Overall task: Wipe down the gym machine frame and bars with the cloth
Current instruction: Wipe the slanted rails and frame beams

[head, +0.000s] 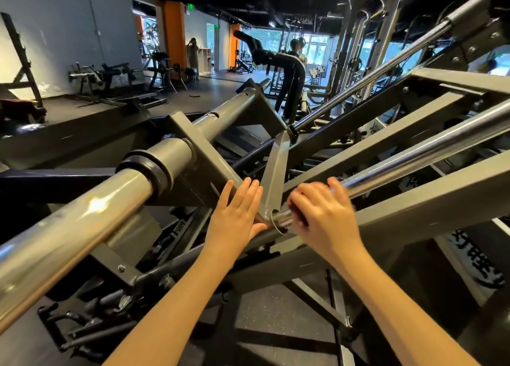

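In a dim gym, the right hand [320, 214] curls round a chrome bar [414, 157] slanting up to the right, while the left hand [234, 214] lies flat, fingers straight, on the grey frame [204, 161].

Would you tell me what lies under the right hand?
A chrome bar, gripped near its lower end by the right hand; anything held in the palm is hidden.
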The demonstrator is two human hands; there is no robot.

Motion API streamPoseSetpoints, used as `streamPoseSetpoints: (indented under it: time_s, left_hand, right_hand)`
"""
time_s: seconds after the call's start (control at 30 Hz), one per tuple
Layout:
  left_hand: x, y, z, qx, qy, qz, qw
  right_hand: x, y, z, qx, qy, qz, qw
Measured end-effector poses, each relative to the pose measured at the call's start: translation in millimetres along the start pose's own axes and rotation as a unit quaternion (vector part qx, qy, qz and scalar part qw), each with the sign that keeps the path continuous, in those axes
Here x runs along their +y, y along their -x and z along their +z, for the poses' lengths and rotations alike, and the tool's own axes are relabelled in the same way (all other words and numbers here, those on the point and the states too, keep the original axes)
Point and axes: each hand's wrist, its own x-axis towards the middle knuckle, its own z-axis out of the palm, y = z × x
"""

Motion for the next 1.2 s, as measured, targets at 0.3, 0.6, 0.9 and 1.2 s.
streamPoseSetpoints:
  time_s: [0.3, 0.6, 0.9, 1.2]
  left_hand:
    - [4, 0, -3, -0.014, 0.004, -0.008, 1.000]
    - [6, -2, -7, -0.032, 0.041, -0.020, 0.998]
    - [9, -1, -7, -0.040, 0.024, -0.027, 0.999]
    - [27, -6, -27, -0.051, 0.125, -0.022, 0.991]
  right_hand:
    - [-24, 12, 15, 0.001, -0.019, 0.038, 0.999]
    - [38, -3, -29, 0.118, 0.005, 0.141, 0.983]
    - [-7, 12, 9, -0.004, 0.051, -0.003, 0.999]
    - [39, 3, -24, 0.133, 0.021, 0.069, 0.988]
